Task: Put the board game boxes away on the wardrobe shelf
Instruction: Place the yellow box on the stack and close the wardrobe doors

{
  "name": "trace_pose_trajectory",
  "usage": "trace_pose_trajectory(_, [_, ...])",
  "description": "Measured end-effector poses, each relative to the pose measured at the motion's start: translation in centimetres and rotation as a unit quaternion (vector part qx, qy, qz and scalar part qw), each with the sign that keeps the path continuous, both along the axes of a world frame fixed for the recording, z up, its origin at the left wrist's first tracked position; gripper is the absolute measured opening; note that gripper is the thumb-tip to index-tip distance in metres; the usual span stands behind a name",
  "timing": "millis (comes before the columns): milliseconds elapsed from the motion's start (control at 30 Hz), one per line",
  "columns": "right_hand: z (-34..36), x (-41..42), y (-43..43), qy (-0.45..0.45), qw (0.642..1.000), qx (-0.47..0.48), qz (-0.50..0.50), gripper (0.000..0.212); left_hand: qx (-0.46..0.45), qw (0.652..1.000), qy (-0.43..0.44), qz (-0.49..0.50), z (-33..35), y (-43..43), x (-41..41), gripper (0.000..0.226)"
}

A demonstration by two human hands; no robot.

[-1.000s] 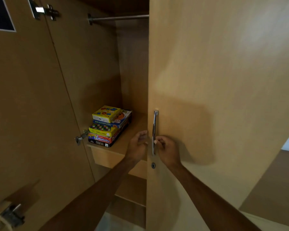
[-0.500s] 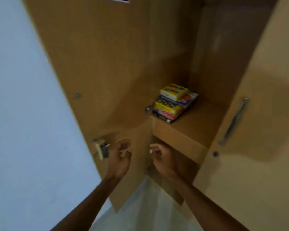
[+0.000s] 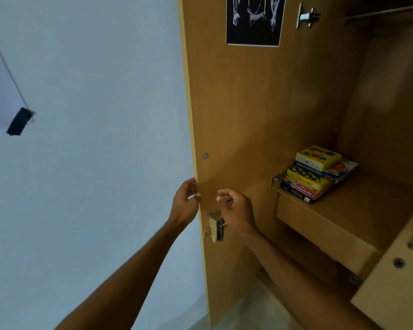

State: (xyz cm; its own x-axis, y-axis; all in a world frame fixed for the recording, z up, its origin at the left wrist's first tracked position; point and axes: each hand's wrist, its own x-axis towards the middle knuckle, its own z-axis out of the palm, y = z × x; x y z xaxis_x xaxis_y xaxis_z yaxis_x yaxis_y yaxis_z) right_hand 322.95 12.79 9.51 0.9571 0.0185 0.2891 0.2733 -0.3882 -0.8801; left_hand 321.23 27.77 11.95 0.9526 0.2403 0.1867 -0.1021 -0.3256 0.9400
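A stack of several colourful board game boxes [image 3: 316, 173] lies on the wardrobe shelf [image 3: 358, 210], a yellow box on top. The left wardrobe door [image 3: 236, 115] stands open, its inner face toward me. My left hand [image 3: 185, 202] grips the outer edge of that door, thumb and fingers pinched on it. My right hand [image 3: 235, 211] hovers in front of the door's inner face just above the lock [image 3: 216, 226], fingers curled and holding nothing.
A black picture [image 3: 255, 20] is stuck high on the open door. The right door [image 3: 396, 289] with its handle and keyhole shows at the lower right. A hanging rail [image 3: 386, 11] runs at the top. A pale blue wall [image 3: 93, 139] fills the left.
My view swung left from the right door to the open left door. Both hands left the right door's handle; my left hand now holds the left door's edge.
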Motion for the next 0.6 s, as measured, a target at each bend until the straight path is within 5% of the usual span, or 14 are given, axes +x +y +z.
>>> trace_pose_trajectory(200, [-1.3, -1.3, -1.1, 0.004, 1.000, 0.000, -0.030, 0.019, -0.007, 1.000, -0.025, -0.011, -1.2, 0.2, -0.4, 0.034])
trace_pose_trajectory(333, [-2.6, -3.2, -3.8, 0.019, 0.998, 0.025, -0.052, 0.019, 0.001, 0.992, -0.072, -0.102, -1.9, -0.8, -1.2, 0.021])
trace_pose_trajectory(600, [-3.9, -7.5, -10.5, 0.031, 0.984, 0.025, -0.173, 0.056, -0.001, 0.977, -0.097, -0.191, -1.5, -8.6, -0.1, 0.023])
